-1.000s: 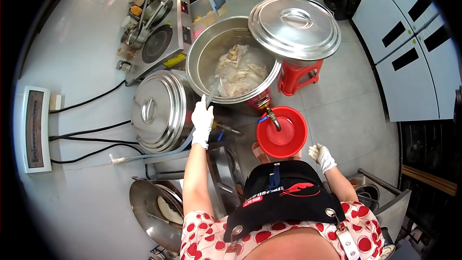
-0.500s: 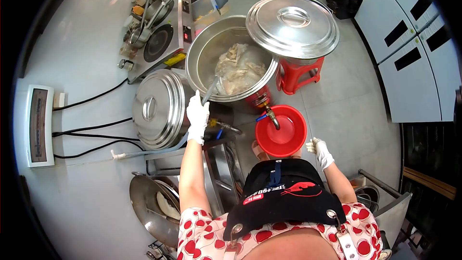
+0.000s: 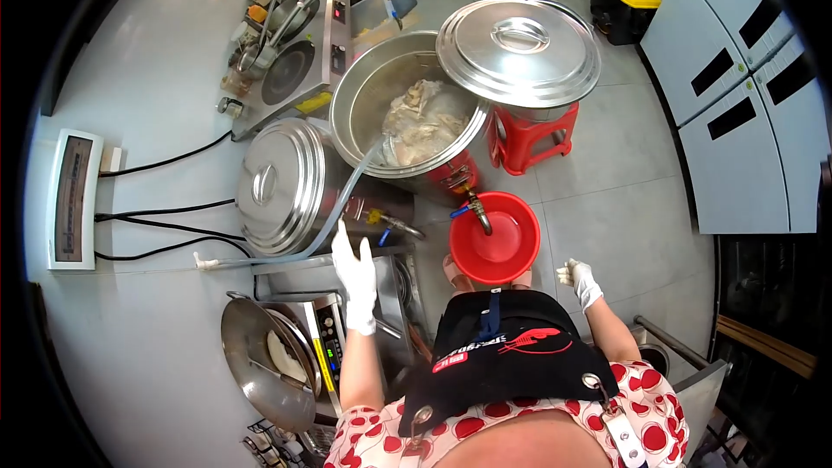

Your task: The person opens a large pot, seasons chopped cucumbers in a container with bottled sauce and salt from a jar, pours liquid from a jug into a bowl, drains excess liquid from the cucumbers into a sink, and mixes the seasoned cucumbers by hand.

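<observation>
Head: two hands [image 3: 354,282], one hose [image 3: 340,207]

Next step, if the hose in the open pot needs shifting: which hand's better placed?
Left, I'd say. The left hand is open, fingertips close to the hose. The right hand is beyond the red basin, much farther from the hose.

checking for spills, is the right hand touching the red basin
No: the right hand is apart from the red basin, with grey floor showing between them.
</observation>
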Demonstrator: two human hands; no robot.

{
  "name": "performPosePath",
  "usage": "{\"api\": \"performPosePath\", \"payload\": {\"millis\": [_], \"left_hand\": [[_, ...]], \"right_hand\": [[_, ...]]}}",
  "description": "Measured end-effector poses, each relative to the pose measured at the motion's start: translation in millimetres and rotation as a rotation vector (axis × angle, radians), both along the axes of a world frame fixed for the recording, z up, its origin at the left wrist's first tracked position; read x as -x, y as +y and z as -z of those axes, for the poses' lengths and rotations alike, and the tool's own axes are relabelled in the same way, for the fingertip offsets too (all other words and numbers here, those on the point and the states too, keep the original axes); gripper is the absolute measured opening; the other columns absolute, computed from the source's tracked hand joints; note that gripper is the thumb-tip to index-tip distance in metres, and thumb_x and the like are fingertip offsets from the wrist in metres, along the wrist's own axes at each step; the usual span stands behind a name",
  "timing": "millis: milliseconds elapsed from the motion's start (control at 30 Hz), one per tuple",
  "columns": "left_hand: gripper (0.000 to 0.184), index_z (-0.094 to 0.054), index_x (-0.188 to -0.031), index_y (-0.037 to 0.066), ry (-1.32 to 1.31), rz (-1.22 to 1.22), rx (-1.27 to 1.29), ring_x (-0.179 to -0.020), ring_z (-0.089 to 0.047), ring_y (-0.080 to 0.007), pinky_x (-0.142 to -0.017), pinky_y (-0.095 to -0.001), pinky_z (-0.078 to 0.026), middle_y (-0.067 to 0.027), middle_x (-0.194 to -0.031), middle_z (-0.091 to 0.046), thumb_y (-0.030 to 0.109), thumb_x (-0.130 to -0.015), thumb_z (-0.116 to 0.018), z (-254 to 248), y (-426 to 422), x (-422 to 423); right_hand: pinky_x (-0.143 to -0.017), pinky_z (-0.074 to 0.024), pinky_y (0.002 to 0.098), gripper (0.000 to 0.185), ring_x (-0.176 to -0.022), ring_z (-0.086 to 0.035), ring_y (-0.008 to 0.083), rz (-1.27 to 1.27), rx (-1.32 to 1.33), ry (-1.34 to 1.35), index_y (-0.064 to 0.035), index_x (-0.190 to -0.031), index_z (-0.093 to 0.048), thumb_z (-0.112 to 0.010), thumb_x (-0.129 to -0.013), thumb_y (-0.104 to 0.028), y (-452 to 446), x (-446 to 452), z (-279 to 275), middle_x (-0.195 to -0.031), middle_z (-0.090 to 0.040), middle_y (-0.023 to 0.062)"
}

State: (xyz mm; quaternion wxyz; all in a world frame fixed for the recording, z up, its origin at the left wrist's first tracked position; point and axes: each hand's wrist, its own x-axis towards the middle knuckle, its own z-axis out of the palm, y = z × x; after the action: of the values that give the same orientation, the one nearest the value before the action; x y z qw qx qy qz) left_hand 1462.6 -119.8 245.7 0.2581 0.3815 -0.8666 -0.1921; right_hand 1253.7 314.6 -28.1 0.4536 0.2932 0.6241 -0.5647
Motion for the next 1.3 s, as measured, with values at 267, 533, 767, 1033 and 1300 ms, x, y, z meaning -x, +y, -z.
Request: {"api": "performPosePath", "payload": {"millis": [267,533,767,1033,1300], "left_hand": [[0.056,-0.042,-0.137,0.005,-0.098,-0.203,-0.284,-0.114,-0.051,-0.0367,-0.099,-0.0403,-0.039,-0.0228,-0.123,-0.053,0.009,-0.084,-0.059,69,100,-115],[0.060,-0.040,-0.139,0.007,-0.136,-0.186,-0.408,-0.104,-0.057,-0.0296,-0.091,-0.0367,-0.045,-0.0173,-0.114,-0.057,0.010,-0.084,-0.063,82,120,-150],[0.052,-0.048,-0.133,0.007,-0.116,-0.072,-0.549,-0.089,-0.063,-0.0251,-0.078,-0.0355,-0.051,-0.0142,-0.102,-0.062,0.014,-0.084,-0.064,103,125,-191],[0.051,-0.050,-0.130,0.008,-0.382,-0.149,-0.534,-0.098,-0.060,-0.0338,-0.085,-0.0419,-0.048,-0.0177,-0.114,-0.060,0.035,-0.087,-0.056,117,173,-276],[0.052,-0.049,-0.132,0.009,-0.302,-0.605,-0.755,-0.110,-0.056,-0.0311,-0.094,-0.0448,-0.043,-0.0149,-0.122,-0.058,0.038,-0.088,-0.054,114,266,-349]], "right_hand": [[-0.053,-0.0517,0.0371,0.031,-0.056,-0.061,0.0245,-0.200,-0.095,0.004,-0.0071,-0.090,-0.053,-0.041,-0.097,-0.035,17,27,33,-0.079,-0.068,0.0151],[-0.050,-0.0519,0.0349,0.023,-0.053,-0.061,0.0231,-0.239,-0.121,0.147,-0.0062,-0.087,-0.053,-0.045,-0.095,-0.026,9,19,-2,-0.074,-0.068,0.0142],[-0.049,-0.0516,0.0398,0.025,-0.056,-0.064,0.0263,-0.704,-0.189,0.521,-0.0028,-0.077,-0.057,-0.052,-0.090,-0.024,55,-45,58,-0.067,-0.064,0.0134],[-0.054,-0.0498,0.0396,0.026,-0.064,-0.062,0.0318,-0.864,-0.266,0.083,-0.0015,-0.088,-0.055,-0.044,-0.089,-0.025,36,-72,39,-0.076,-0.064,0.0167],[-0.051,-0.0489,0.0395,0.033,-0.058,-0.062,0.0302,-1.321,-0.133,0.294,-0.0018,-0.092,-0.054,-0.043,-0.095,-0.033,-118,-33,33,-0.081,-0.068,0.0208]]}}
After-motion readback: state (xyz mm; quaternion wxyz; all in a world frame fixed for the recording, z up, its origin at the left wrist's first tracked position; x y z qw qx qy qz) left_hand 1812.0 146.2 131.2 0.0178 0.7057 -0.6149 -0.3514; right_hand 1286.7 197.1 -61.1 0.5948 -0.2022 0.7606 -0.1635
